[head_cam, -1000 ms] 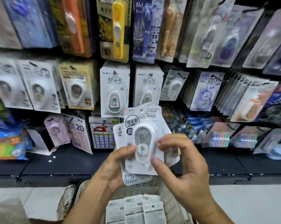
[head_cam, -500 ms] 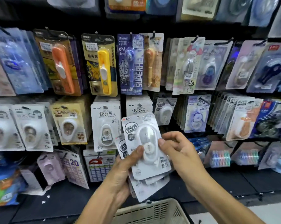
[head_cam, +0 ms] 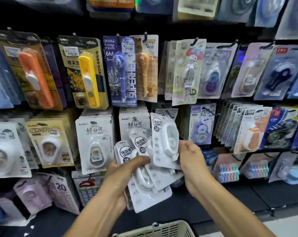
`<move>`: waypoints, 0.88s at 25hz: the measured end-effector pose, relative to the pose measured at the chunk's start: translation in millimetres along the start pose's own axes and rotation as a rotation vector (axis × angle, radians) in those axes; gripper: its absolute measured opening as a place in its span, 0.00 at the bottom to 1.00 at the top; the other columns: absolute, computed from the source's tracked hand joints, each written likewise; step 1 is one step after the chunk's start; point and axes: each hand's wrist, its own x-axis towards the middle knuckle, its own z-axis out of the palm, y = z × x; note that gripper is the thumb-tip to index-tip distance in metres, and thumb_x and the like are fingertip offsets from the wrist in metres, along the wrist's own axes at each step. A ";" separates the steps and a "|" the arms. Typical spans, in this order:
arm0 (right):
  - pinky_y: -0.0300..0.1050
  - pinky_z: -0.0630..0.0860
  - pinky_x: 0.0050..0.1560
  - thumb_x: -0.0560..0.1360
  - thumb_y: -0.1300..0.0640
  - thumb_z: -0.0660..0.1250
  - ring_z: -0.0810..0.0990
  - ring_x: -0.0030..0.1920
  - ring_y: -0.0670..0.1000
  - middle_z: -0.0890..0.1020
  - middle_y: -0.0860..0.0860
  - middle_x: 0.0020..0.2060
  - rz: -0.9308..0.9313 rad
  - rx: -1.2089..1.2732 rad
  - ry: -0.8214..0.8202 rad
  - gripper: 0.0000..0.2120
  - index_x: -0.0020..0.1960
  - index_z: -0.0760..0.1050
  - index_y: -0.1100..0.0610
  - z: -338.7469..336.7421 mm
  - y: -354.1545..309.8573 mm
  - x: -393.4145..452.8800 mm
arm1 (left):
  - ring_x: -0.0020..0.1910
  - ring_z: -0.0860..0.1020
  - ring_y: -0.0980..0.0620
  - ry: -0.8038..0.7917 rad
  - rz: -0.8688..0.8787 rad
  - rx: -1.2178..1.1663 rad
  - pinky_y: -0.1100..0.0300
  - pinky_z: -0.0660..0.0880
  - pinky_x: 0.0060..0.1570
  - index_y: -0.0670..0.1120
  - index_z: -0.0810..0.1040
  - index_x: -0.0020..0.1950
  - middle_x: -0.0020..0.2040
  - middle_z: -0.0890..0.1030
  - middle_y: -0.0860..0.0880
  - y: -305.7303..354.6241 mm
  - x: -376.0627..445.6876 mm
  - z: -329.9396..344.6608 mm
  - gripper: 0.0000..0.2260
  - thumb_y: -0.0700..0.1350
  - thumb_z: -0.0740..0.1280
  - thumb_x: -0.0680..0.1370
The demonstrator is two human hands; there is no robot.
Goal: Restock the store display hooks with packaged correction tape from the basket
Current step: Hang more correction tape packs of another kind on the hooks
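Between both hands [head_cam: 126, 175] [head_cam: 191, 161], correction tape packs [head_cam: 163, 142]

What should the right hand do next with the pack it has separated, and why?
Probably lift the single pack in the right hand onto the hook just above it, where a matching white pack already hangs. The left hand holds the remaining packs.

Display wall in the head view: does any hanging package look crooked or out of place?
Yes. At lower left, the pale pink blister pack and the white card printed "20" lean askew against the black shelf instead of hanging straight from hooks like the rows above.
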 end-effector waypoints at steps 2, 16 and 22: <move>0.50 0.79 0.38 0.85 0.54 0.56 0.81 0.41 0.54 0.82 0.52 0.40 -0.129 -0.185 0.106 0.14 0.45 0.75 0.53 -11.6 -6.0 9.7 | 0.42 0.87 0.38 0.045 0.035 0.001 0.41 0.83 0.46 0.44 0.82 0.54 0.46 0.87 0.39 4.7 4.7 -1.6 0.25 0.37 0.80 0.57; 0.46 0.68 0.35 0.85 0.53 0.56 0.72 0.34 0.48 0.76 0.50 0.36 -0.406 -0.413 0.165 0.14 0.46 0.74 0.58 -45.8 -19.4 28.0 | 0.44 0.87 0.40 0.076 0.124 0.062 0.44 0.83 0.45 0.45 0.83 0.56 0.47 0.88 0.42 22.1 -4.9 -16.6 0.33 0.44 0.80 0.51; 0.50 0.71 0.40 0.84 0.55 0.56 0.76 0.42 0.52 0.78 0.51 0.43 -0.365 -0.546 0.346 0.10 0.51 0.73 0.57 -24.8 -19.7 43.9 | 0.48 0.86 0.37 -0.013 0.132 0.110 0.37 0.81 0.52 0.46 0.84 0.55 0.51 0.87 0.39 20.1 -6.1 -14.5 0.27 0.41 0.82 0.56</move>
